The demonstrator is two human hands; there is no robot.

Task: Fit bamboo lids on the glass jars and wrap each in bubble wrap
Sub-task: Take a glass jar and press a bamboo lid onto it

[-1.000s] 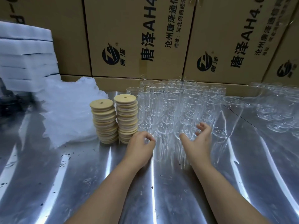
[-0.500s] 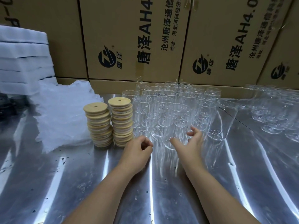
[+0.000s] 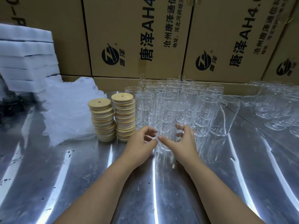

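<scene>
Right grip point(image 3: 182, 143) curls round the front jar point(image 3: 171, 115) at the desk point(image 3: 64, 175) centre; left grip point(image 3: 140, 143) is curled beside it, contact unclear. Two lid stacks point(image 3: 103, 120) stand left of the jars point(image 3: 191, 94), bubble wrap point(image 3: 69, 110) beyond. Boxes point(image 3: 113, 21) behind read "唐泽 AH4".

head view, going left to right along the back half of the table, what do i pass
stack of white foam sheets → bubble wrap pile → two stacks of bamboo lids → upright glass jars → more glass jars far right

R hand point(image 3: 182, 141) has slid left & curled round the front jar point(image 3: 171, 120), drawing it clear of the other jars point(image 3: 205, 107) twd the person, w/ L hand point(image 3: 140, 143) closing in beside it.
</scene>
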